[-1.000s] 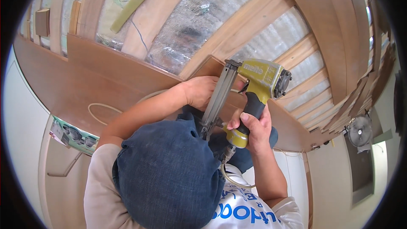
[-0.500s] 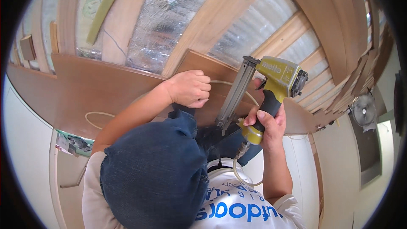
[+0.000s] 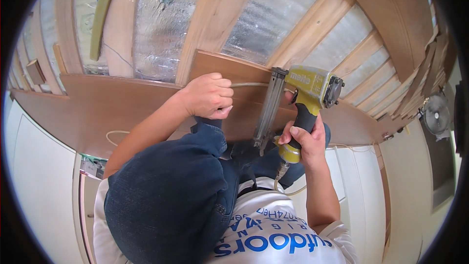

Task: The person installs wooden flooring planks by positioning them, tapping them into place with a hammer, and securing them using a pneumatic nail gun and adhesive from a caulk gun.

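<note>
My right hand (image 3: pixel 307 144) is closed on the black grip of a yellow nail gun (image 3: pixel 313 85), whose grey magazine (image 3: pixel 268 110) angles down beside it. An air hose fitting (image 3: pixel 282 170) hangs at the handle's base. Left of the gun, my left hand (image 3: pixel 210 97) is a curled fist just above my dark blue jeans (image 3: pixel 161 195); what is in it, if anything, is hidden. A brown board (image 3: pixel 117 102) spans behind both hands, with a smaller brown piece (image 3: pixel 229 64) on its upper edge and a pale hose (image 3: pixel 117 132) lying over it.
Pale wooden battens (image 3: pixel 205 5) run across silvery sheeting (image 3: pixel 166 14), with an olive strip (image 3: pixel 105 14) at upper left. Long brown planks (image 3: pixel 391 10) lie at upper right. White panels (image 3: pixel 36 171) stand at left. A fan (image 3: pixel 436 115) is at the far right.
My left hand has come out from behind the nail gun, moving left and curling into a fist. The nail gun has shifted slightly right in the picture, and the view has tilted a little.
</note>
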Motion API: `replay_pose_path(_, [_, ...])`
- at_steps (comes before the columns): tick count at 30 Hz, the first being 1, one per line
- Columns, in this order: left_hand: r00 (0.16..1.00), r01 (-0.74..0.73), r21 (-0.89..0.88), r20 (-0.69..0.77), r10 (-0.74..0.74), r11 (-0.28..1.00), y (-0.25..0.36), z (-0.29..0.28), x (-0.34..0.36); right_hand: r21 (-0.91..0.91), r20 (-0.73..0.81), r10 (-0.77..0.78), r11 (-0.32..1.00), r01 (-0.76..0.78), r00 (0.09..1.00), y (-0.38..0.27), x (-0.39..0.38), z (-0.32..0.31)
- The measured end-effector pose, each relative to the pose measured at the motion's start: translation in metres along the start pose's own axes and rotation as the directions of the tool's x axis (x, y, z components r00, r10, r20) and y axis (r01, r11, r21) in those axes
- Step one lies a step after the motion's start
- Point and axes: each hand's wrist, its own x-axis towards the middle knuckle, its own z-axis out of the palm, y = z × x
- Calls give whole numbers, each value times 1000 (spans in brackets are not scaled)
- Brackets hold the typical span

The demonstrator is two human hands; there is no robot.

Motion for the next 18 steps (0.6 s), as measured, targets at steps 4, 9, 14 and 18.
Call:
replay_pose_path(4, [997,-4,-19,-83,3,1000,-1,5,1,-122,-45,42,991,-47,998,-5,-4,0])
replay_pose_path(9, [996,-1,-8,-89,1,1000,0,7,3,-131,-32,82,988,-86,996,-11,0,2])
replay_pose_path(14, [998,-6,-13,-59,5,1000,2,7,1,-148,-81,121,980,-132,989,-6,-4,-6])
replay_pose_path(18, [1000,3,48,-30,-2,999,3,3,-1,-123,-110,131,982,-144,985,-11,-4,-10])
